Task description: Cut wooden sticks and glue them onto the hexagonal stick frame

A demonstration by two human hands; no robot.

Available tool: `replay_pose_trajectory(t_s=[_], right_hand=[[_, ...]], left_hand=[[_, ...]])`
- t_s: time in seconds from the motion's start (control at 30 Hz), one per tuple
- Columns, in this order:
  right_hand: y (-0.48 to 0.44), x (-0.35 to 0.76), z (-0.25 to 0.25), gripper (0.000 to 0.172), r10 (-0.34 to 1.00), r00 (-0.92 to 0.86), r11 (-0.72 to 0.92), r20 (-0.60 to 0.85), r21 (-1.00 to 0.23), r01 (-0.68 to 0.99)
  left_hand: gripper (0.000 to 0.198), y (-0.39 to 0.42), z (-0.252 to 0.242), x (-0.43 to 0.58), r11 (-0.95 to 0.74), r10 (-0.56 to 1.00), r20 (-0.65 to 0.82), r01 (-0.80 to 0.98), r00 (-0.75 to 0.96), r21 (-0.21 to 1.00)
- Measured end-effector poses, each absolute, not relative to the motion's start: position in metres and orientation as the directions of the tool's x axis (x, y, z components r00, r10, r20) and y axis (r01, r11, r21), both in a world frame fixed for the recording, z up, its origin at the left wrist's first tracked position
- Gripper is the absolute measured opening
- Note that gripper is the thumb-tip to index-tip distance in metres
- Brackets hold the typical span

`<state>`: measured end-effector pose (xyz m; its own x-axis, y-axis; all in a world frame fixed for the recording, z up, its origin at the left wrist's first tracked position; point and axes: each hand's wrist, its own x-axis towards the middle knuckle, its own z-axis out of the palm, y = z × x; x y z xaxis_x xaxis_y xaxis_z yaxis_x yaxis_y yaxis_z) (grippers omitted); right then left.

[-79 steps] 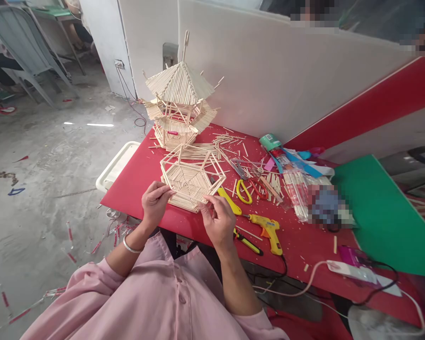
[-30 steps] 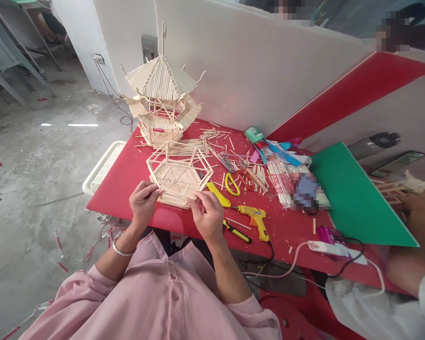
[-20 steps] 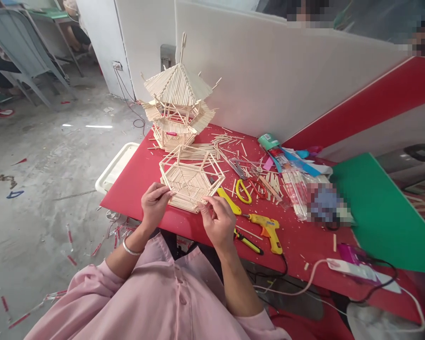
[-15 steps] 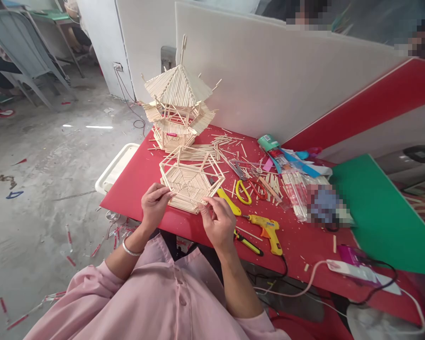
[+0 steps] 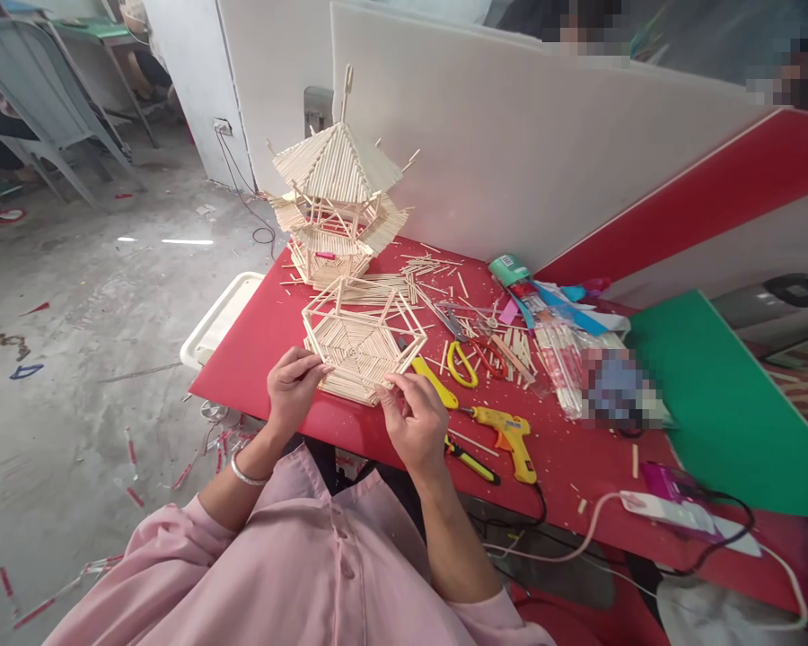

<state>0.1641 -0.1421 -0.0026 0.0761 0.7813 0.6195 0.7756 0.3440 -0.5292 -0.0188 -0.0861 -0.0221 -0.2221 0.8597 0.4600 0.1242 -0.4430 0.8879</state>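
Red bench across our view, and right at its near edge lies the flat hexagonal panel of pale wooden sticks. We have the left hand clenched in a pinch on the panel's near-left rim, fingers curled, thumb on top. The right hand grips the near-right corner between thumb and forefinger; whether a loose stick sits in that pinch too, we cannot tell.

And what has changed in the last couple of seconds? Almost nothing: both hands hold the very same spots, and the panel has not shifted. To us that reads as steady, fine work at that one rim, not a lift or a turn.

Beyond the panel stands the tiered stick pagoda model, upright, its base just behind the far edge. Right of the panel, yellow-handled scissors lie among scattered loose sticks, with the yellow glue gun on its side nearer us. Further right of the panel are a clear packet of sticks and a green board. Left of the panel, a white tray shows past the bench's edge.
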Motion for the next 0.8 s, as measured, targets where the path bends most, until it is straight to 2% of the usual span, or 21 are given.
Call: replay_pose_trajectory(t_s=[0.8], right_hand=[[-0.141,0.1654,-0.0036,0.014,0.765,0.063,0.368,0.64,-0.516,0.774]], left_hand=[[0.017,-0.0857,-0.027,-0.0201,-0.438,0.866,0.452,0.112,-0.213,0.892]])
